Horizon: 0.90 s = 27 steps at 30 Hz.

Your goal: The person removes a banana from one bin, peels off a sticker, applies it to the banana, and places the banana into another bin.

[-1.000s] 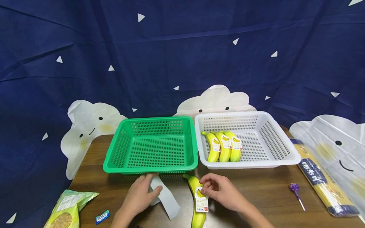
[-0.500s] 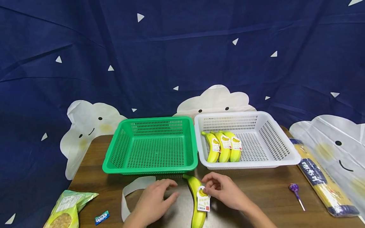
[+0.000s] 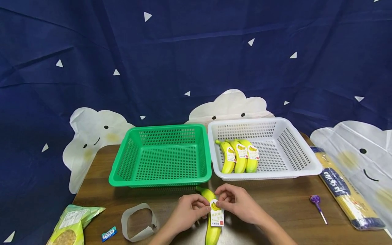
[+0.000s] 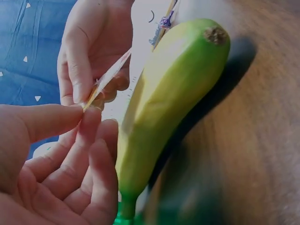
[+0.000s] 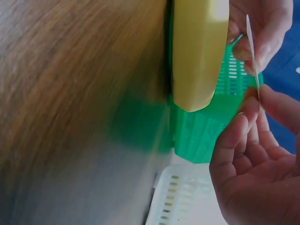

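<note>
A white banana sticker (image 3: 217,216) with a printed banana picture is pinched at its left edge by my left hand (image 3: 189,211) and at its right edge by my right hand (image 3: 238,205). Thumb and index finger do the pinching on each side. Under the sticker lies a single yellow-green banana (image 3: 212,234) on the table, stem toward the baskets. Both wrist views catch the sticker (image 4: 108,75) edge-on, raised off the banana (image 4: 173,89). To the left of my left hand, a curled white paper strip (image 3: 125,223) stands on the table.
Behind my hands are a green basket (image 3: 160,181) and a white basket (image 3: 266,175) holding three stickered bananas (image 3: 241,157). A green snack bag (image 3: 71,221) and small blue candy (image 3: 109,234) lie left. To the right are a purple lollipop (image 3: 314,200) and a spaghetti pack (image 3: 346,190).
My left hand has let go of the white paper strip, which now stands curled at left, and has moved right to pinch the sticker. The right hand stays by the banana, still holding the sticker.
</note>
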Tool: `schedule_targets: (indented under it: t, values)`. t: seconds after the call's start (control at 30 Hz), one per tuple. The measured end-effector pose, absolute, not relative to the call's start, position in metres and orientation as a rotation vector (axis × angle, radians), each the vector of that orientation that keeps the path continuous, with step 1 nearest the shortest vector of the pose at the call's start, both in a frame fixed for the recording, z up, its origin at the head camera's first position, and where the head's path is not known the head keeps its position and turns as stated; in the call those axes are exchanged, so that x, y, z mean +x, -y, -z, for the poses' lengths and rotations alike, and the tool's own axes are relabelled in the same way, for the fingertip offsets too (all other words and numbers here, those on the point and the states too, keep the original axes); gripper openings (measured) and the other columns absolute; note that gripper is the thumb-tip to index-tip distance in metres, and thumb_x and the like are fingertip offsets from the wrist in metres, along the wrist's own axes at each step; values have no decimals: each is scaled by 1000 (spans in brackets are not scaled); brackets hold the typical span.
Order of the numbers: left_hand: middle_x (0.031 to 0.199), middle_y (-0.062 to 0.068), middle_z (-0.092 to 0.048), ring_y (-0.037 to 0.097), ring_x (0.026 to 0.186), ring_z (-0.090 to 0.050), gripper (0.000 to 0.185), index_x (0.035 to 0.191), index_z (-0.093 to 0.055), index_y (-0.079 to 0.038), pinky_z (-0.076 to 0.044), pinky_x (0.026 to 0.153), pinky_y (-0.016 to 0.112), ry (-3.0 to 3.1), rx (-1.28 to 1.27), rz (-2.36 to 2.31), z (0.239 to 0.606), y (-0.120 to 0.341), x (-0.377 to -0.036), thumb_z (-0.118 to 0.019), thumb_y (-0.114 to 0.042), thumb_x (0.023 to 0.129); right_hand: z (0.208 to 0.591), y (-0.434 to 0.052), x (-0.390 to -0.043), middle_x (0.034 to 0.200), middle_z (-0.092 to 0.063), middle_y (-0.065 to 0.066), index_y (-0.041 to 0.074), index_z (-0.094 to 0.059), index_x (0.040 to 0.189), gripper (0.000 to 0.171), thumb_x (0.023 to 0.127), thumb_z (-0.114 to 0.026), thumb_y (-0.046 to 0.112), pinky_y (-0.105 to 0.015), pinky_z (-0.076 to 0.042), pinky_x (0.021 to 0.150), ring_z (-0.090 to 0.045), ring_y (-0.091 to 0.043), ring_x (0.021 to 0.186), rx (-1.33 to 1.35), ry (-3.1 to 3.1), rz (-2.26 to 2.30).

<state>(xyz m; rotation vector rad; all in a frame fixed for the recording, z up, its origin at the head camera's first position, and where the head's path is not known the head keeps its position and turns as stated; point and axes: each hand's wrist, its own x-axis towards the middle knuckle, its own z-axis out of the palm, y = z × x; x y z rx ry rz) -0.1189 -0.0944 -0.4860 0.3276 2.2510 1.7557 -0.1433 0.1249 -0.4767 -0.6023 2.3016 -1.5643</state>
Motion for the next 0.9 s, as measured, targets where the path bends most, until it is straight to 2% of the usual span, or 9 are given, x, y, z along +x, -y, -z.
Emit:
schedule_targets:
  t: [0.13, 0.27, 0.47, 0.7, 0.9]
  values:
    - [73, 6, -68, 22, 59, -63, 7, 88, -70, -5, -48, 49, 25, -2226, 316, -1789, 491, 94, -119, -72, -11, 85, 478, -125, -143, 83, -65, -5, 3, -60, 110, 24, 88, -68, 8, -28, -52, 64, -62, -17, 72, -619, -2289, 1572]
    - [72, 12, -68, 22, 58, -62, 7, 88, -69, -3, -47, 47, 27, -2169, 278, -1831, 493, 94, -120, -71, -10, 87, 478, -126, -142, 83, -66, -2, 6, -62, 107, 23, 89, -70, 18, -29, -52, 65, -63, -16, 72, -612, -2313, 1555]
    - [74, 16, -68, 20, 57, -61, 7, 89, -68, -4, -43, 44, 27, -2143, 190, -1833, 497, 93, -124, -70, -11, 88, 481, -132, -141, 77, -65, 2, 17, -67, 90, 16, 90, -68, 33, -29, -50, 63, -60, -12, 68, -605, -2387, 1425]
    - [71, 8, -68, 23, 57, -62, 9, 88, -67, -7, -41, 41, 25, -2193, 210, -1815, 500, 91, -126, -71, -15, 86, 486, -135, -143, 71, -61, 7, 17, -64, 82, 19, 91, -66, 33, -27, -47, 57, -55, -9, 64, -608, -2376, 1340]
    - [70, -6, -66, 10, 56, -62, 16, 86, -66, -10, -49, 48, 26, -2385, 243, -1685, 501, 89, -125, -77, -19, 79, 488, -133, -143, 67, -60, 2, 16, -63, 81, 19, 92, -65, 30, -27, -47, 55, -56, -10, 60, -604, -2369, 1322]
